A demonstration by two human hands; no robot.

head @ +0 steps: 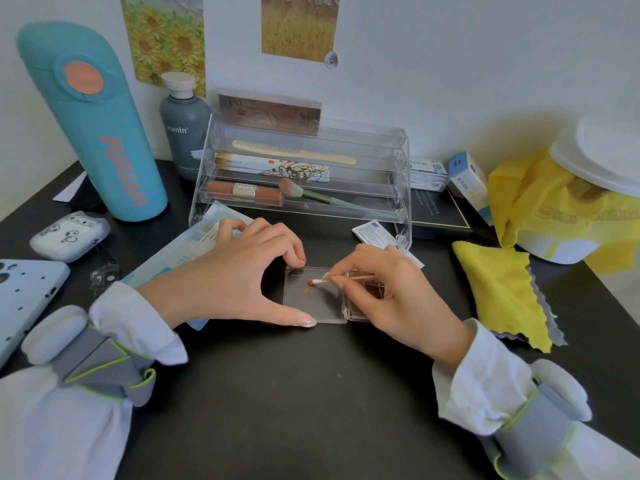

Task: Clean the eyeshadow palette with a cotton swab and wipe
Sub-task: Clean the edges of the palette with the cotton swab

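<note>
1. White sleeves with grey, green-edged wrist straps fill the lower corners, nearest the camera, and both forearms reach forward over the dark counter (294, 393).
2. Between the two hands lies the eyeshadow palette (322, 296), opened flat: its clear lid faces up on the left-hand side, and the pan half, with brownish shades, sits mostly hidden under the right hand.
3. On the clear lid a reddish-brown smear shows just under the swab's tip.
4. Left hand (239, 271) is spread, not clenched: the thumb tip presses the lid's near left corner and a fingertip touches its far edge, pinning it to the counter.
5. Right hand (384, 289) pinches the cotton swab (337, 279) between thumb and fingers; its wooden stick points away to the right, and its tip, stained pinkish-brown, touches the lid.
6. Beyond the right hand's knuckles lies a small white-and-blue wipe sachet (375, 233).
7. Well to the right of the right hand lies a folded yellow cloth (502, 289).
</note>
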